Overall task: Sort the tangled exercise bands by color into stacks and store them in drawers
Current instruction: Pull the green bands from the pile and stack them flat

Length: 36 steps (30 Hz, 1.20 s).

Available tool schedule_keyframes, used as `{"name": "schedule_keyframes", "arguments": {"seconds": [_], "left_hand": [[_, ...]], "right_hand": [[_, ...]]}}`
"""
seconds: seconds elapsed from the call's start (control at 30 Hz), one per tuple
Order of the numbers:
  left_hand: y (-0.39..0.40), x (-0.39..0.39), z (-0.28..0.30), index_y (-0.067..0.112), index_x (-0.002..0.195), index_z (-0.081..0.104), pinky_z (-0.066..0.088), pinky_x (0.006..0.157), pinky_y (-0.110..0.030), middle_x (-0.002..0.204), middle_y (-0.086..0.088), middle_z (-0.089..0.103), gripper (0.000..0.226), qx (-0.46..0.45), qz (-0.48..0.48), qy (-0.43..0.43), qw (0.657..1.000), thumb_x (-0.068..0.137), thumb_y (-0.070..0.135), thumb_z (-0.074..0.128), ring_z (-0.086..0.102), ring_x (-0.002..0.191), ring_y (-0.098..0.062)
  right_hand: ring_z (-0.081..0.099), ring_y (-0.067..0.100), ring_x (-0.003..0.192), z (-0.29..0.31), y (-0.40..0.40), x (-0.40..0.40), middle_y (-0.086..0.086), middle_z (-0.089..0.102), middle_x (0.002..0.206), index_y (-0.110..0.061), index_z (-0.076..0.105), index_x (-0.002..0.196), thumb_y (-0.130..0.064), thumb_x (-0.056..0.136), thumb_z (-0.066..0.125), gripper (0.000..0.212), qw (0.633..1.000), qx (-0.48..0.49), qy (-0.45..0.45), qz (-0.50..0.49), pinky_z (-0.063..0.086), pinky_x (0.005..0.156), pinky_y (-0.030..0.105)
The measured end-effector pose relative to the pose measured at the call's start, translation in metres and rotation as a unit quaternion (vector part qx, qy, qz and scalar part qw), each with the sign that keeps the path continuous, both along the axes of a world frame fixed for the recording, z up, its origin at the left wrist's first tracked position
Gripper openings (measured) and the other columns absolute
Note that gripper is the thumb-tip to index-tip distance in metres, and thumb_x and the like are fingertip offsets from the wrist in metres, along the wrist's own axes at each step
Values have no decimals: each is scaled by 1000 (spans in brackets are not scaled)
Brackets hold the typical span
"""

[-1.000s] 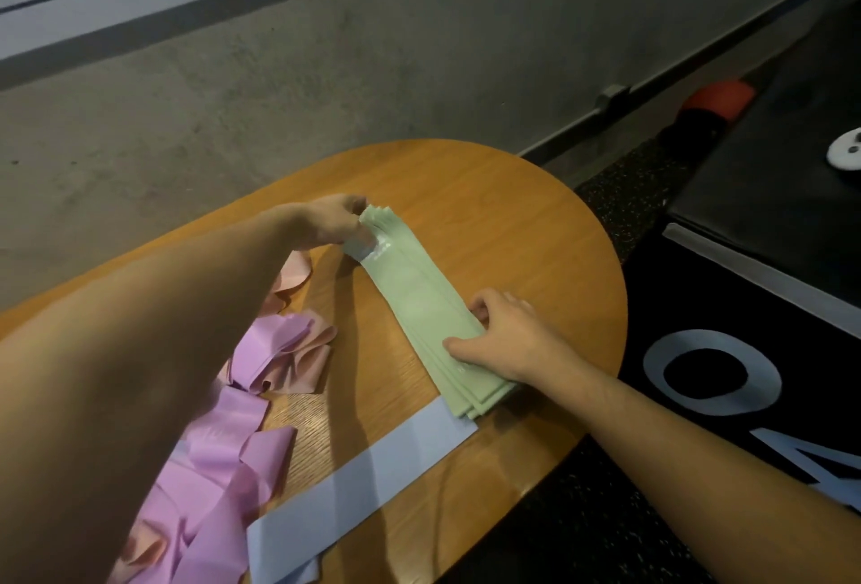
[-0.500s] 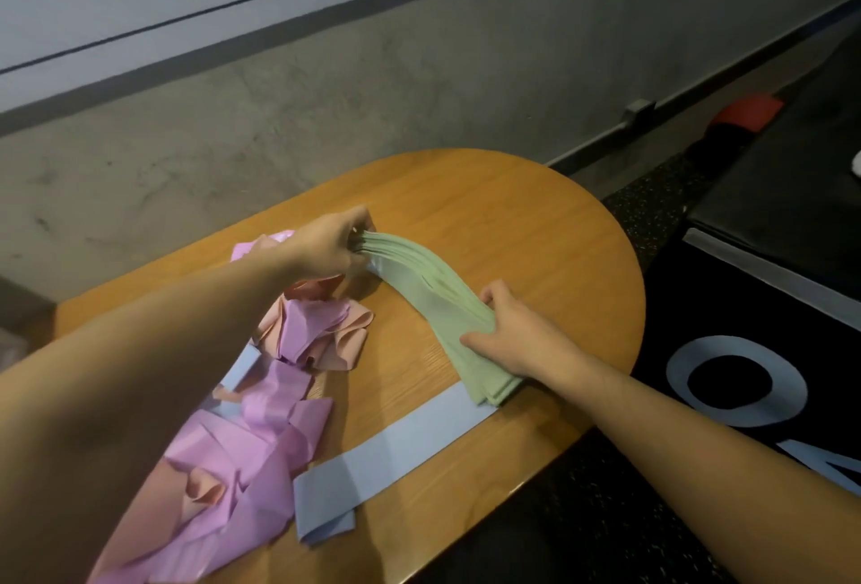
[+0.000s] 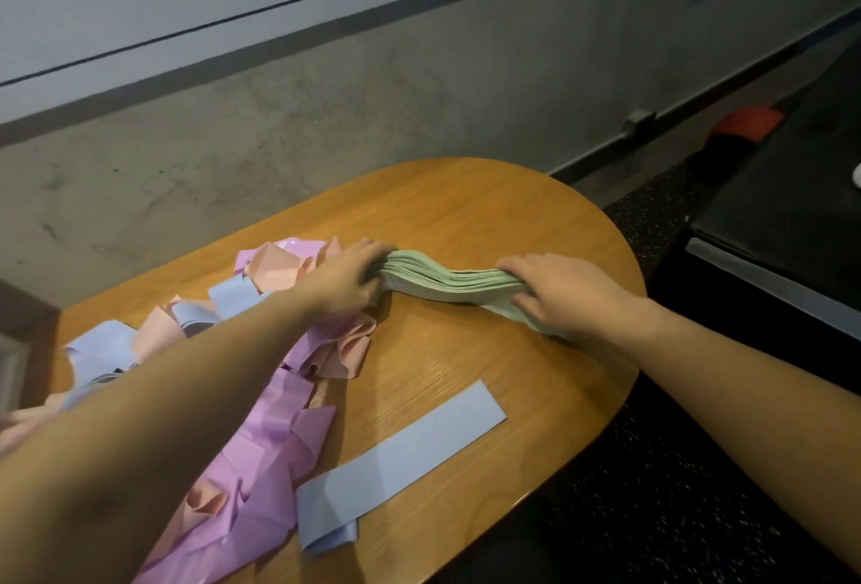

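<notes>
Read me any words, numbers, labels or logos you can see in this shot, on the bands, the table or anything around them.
None: no readable text shows in this view.
The stack of pale green bands, held by the left hand and right hand, bears no legible print.
The flat light blue band and the oval wooden table are unmarked.

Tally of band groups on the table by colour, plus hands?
Green stack: 1, held at both ends
Flat blue band: 1
Tangled heap of purple, pink and blue bands: 1, single bands uncountable
Hands: 2, left hand, right hand
Total: 5
</notes>
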<state>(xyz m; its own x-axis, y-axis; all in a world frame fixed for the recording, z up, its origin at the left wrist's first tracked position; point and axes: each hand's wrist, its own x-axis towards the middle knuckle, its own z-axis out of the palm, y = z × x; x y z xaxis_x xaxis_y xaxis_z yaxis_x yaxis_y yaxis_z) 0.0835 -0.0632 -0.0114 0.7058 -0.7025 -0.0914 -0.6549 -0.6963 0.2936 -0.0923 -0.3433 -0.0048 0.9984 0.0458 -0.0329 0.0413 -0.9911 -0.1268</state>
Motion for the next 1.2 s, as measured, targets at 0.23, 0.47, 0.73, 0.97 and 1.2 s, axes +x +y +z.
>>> {"name": "schedule_keyframes", "arguments": {"seconds": [0.23, 0.47, 0.73, 0.97, 1.2], "left_hand": [[-1, 3, -4, 26, 134, 49, 33, 109, -47, 128, 0, 52, 45, 93, -20, -17, 995, 94, 45, 55, 39, 122, -28], [-16, 7, -5, 19, 121, 57, 29, 84, -25, 114, 3, 53, 30, -23, 51, 25, 998, 94, 30, 64, 42, 106, -16], [-12, 12, -4, 16, 133, 52, 35, 77, -1, 119, 3, 54, 38, -93, 48, 128, 986, 98, 20, 65, 50, 108, -9], [-4, 12, -17, 22, 121, 47, 42, 102, -37, 119, -6, 50, 31, -72, 42, 161, 983, 93, 22, 60, 50, 109, -19], [-2, 18, -18, 23, 125, 46, 26, 117, -48, 133, 0, 39, 67, -25, 8, 87, 996, 70, 61, 48, 34, 127, -23]], "right_hand": [[62, 19, 103, -21, -7, -11, -4, 60, 122, -38, 23, 148, -63, 92, 46, 66, 999, -35, -10, -32, 53, 75, 36], [58, 12, 86, -25, -30, -7, -12, 62, 102, -35, 48, 115, -72, 84, 56, 48, 996, -6, -21, -81, 51, 68, 33], [58, 15, 90, -22, -42, -9, -10, 61, 103, -35, 51, 115, -55, 85, 62, 38, 995, 66, -18, -70, 53, 75, 39], [45, 9, 98, -41, -49, -11, -13, 49, 102, -33, 55, 130, -39, 89, 65, 43, 989, 135, -34, -44, 37, 81, 27], [48, 12, 104, -38, -53, -8, -9, 49, 116, -31, 40, 137, -47, 89, 60, 54, 994, 97, -8, -49, 42, 89, 34]]}}
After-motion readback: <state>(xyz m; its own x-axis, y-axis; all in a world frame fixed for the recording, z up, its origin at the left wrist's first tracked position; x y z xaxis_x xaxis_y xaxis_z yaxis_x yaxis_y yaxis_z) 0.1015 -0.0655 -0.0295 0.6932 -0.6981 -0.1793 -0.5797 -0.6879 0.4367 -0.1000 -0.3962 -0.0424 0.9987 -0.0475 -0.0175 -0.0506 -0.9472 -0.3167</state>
